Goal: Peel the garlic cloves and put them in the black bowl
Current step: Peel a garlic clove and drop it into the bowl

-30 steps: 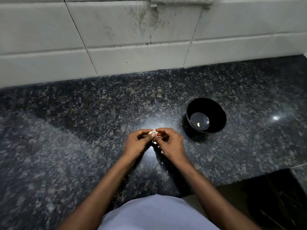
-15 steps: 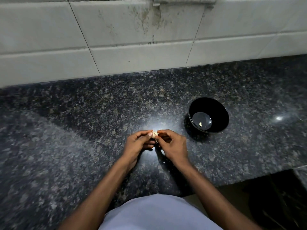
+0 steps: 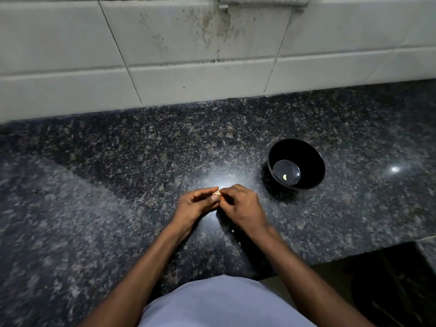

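Drawn closer since a second ago: left hand (image 3: 195,206) and right hand (image 3: 240,204), pinching garlic clove (image 3: 217,192). Could slip sideways, missing black bowl (image 3: 313,161) right of the grip.

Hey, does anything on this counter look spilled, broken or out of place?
Nothing serious. A few pale bits, probably garlic skin, lie on the granite counter below the right hand, and the tiled wall has dark stains. The black bowl stands upright.

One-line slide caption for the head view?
Both hands pinch a garlic clove beside the black bowl.
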